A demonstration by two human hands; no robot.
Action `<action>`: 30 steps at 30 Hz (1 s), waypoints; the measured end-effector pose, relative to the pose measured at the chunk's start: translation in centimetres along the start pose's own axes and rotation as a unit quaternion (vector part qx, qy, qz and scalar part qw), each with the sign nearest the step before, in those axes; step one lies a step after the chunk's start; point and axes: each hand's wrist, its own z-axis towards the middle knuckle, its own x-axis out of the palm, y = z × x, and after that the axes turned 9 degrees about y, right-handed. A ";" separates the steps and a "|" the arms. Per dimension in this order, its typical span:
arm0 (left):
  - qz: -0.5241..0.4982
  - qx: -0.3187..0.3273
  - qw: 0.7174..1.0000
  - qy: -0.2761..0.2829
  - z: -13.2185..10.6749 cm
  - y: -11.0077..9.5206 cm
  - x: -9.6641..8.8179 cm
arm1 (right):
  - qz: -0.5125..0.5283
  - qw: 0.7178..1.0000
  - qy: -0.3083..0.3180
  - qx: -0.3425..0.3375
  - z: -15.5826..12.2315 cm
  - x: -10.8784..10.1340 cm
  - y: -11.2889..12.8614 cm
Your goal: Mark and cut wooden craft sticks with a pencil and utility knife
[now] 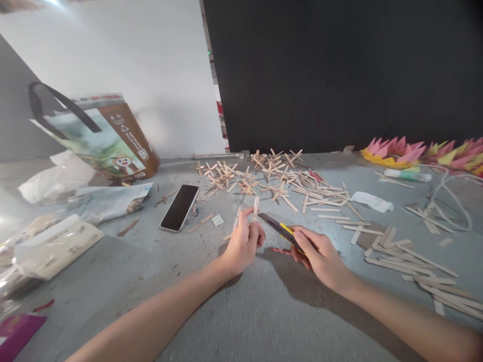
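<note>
Between the fingers of my left hand (245, 240) a pale wooden craft stick (256, 207) is held upright. My right hand (320, 256) grips a black and yellow utility knife (282, 230), its tip close to the stick's side; whether the two touch I cannot tell. Beyond my hands lies a pile of craft sticks (277, 176), many crossed into star shapes. More loose craft sticks (411, 261) are spread on the right. A thin reddish strip (281, 251) lies beneath the knife.
A smartphone (179, 207) lies left of my hands, near a small square packet (217, 220). At the left stand a printed bag (113, 141) and plastic packages (56, 246). Pink and yellow paper crowns (394, 153), a glue stick (407, 175) and a white cable (453, 201) are right.
</note>
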 end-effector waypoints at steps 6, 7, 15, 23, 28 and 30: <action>0.003 0.003 1.000 -0.002 0.0 -0.1 0.0 | -0.006 1.000 0.003 -0.002 0.1 0.0 -0.2; 0.003 0.004 1.000 0.000 0.1 -0.1 0.0 | -0.007 1.000 0.004 -0.002 0.1 0.0 -0.2; 0.136 0.009 0.991 -0.019 -0.3 0.0 -0.1 | -0.082 0.996 -0.008 -0.021 -0.1 0.3 0.2; 0.162 -0.024 0.986 -0.023 -0.5 0.2 -0.2 | -0.096 0.995 -0.006 -0.024 -0.2 0.5 0.7; 0.177 -0.039 0.983 0.008 -0.4 0.1 -0.4 | -0.079 0.997 -0.002 0.002 -0.1 0.6 0.6; 0.176 -0.042 0.983 0.015 -0.3 0.2 -0.4 | -0.057 0.998 -0.002 0.016 -0.1 0.7 0.5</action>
